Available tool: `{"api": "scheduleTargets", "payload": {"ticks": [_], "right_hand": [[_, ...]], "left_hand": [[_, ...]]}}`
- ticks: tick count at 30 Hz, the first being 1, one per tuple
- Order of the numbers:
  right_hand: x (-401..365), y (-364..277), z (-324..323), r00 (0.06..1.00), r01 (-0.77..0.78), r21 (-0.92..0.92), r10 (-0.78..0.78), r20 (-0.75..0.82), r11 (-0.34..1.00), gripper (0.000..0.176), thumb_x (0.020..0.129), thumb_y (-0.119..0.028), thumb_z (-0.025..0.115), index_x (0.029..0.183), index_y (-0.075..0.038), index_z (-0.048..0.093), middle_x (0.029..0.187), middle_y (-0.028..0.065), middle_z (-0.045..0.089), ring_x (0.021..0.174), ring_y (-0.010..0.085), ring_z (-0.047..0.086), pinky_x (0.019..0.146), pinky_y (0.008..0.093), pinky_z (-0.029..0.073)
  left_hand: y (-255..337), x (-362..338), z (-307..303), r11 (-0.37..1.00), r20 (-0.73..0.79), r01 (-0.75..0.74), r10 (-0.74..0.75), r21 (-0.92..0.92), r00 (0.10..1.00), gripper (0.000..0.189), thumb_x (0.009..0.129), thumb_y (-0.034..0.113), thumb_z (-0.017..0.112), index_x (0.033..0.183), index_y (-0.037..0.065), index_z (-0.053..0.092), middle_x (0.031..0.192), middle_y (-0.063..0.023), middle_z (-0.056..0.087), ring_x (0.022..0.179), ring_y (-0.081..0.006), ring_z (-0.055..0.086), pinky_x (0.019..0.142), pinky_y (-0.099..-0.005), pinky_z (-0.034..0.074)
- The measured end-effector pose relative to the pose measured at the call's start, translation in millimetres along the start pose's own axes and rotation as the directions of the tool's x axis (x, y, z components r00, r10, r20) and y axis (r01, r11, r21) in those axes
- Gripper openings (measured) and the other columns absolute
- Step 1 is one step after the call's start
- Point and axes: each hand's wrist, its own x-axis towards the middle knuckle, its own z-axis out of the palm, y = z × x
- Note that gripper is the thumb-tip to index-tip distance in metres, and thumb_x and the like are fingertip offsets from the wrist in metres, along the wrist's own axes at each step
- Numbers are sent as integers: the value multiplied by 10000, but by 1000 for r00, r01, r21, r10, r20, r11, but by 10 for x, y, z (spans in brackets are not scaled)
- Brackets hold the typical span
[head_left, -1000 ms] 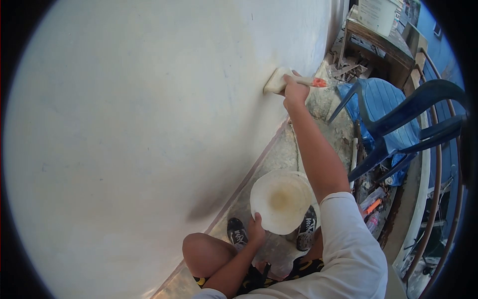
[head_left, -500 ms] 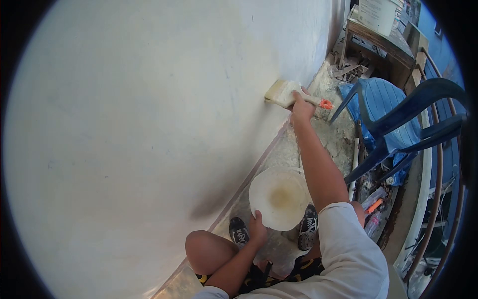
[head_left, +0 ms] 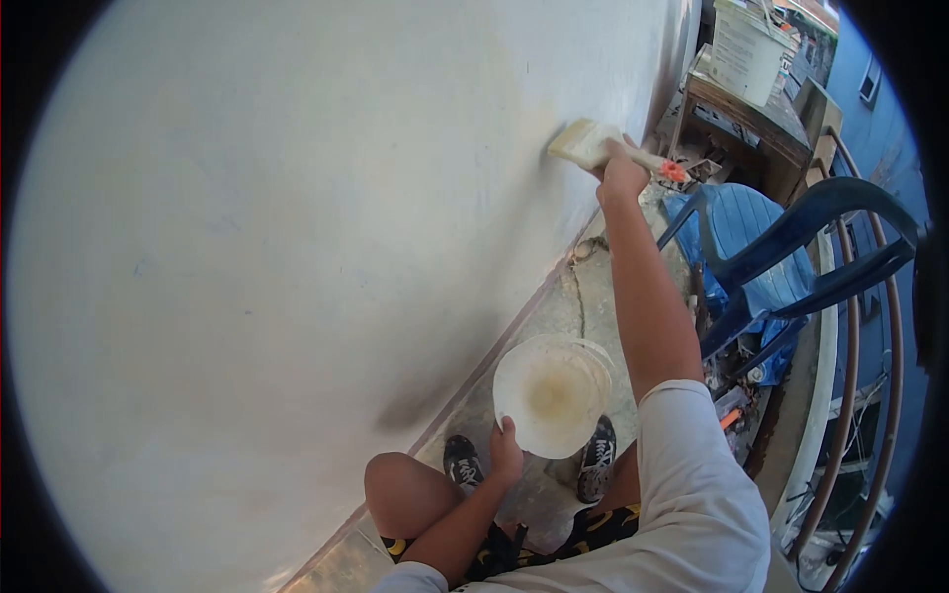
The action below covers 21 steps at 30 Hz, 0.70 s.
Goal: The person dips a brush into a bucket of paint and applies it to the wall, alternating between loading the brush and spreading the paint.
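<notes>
My right hand [head_left: 623,170], its arm stretched forward, is closed around a wide paintbrush [head_left: 583,144]. The bristles are pale, and the handle ends in a red-orange tip. Its bristle end is at the pale wall [head_left: 326,247]; whether it touches cannot be made out. Closer to me, my left hand [head_left: 506,453] grips the near rim of a white bucket [head_left: 549,435], thumb over the edge. Inside the bucket there is a yellowish patch at the bottom. The bucket is above the floor between my two dark shoes.
A blue plastic chair [head_left: 756,232] stands on the right, beside a metal railing [head_left: 895,336]. Behind it, a wooden table [head_left: 751,117] bears a white pail [head_left: 746,54]. Debris lies along the right edge of the concrete floor [head_left: 559,306].
My right hand has moved the paintbrush farther up and to the right along the wall. The camera view has shifted slightly. My left hand still holds the bucket.
</notes>
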Motion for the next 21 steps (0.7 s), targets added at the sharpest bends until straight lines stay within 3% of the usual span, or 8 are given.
{"api": "scheduleTargets", "payload": {"ticks": [3,5,6,8,12,14,18,21], "right_hand": [[-40,272,28,988,-124,-83,116,-104,989,408,777,10,585,1170,35,477,1102,180,534,947,309,599,630,445,581],[31,127,501,994,84,-147,-73,76,986,442,755,43,593,1177,60,460,1124,185,520,954,284,583,670,435,580],[4,-123,728,992,71,-92,-61,111,993,437,762,29,589,1178,59,460,1105,182,522,953,282,575,666,432,582],[-181,-664,982,970,54,82,-72,232,995,402,793,19,561,1180,54,459,1102,188,514,919,287,591,659,413,590],[-188,-863,1056,935,22,311,-130,330,950,416,805,20,548,1206,41,438,1118,190,503,919,292,592,677,416,586],[-153,-341,769,979,-53,173,16,205,984,438,804,9,551,1222,33,422,1141,184,497,969,298,577,679,419,583],[-178,333,-196,994,-104,-70,103,-19,992,469,772,42,564,1220,23,427,1143,182,510,973,295,583,640,456,575],[-158,270,-36,991,-132,-112,128,-47,985,471,756,38,577,1208,18,445,1123,176,523,960,278,586,634,458,572]], "left_hand": [[-8,-32,-37,998,39,-16,13,68,999,433,952,393,357,1171,31,448,907,-82,591,687,-147,603,494,-272,487],[-273,145,-45,995,0,-84,84,47,996,434,952,391,357,1175,29,445,914,-84,589,688,-148,603,498,-272,491],[-347,182,-75,990,-44,-137,139,38,989,436,953,389,356,1178,26,442,921,-86,587,690,-149,604,503,-273,495],[-87,4,-43,997,-17,-58,59,46,998,435,953,385,358,1176,21,442,919,-85,587,689,-147,601,508,-270,492],[-38,12,10,999,33,-34,34,1,999,434,956,379,358,1178,15,441,914,-81,586,674,-138,591,509,-262,476],[-15,-14,11,1000,25,-19,19,-11,999,434,958,379,354,1177,15,440,914,-79,585,670,-134,587,500,-260,469],[-51,50,-30,999,32,-38,38,-21,999,446,957,391,349,1177,14,437,909,-75,583,665,-128,582,487,-259,462],[-188,142,-56,993,9,-98,99,-62,995,452,935,432,385,1174,50,419,880,-68,598,632,-162,595,459,-289,458]]}}
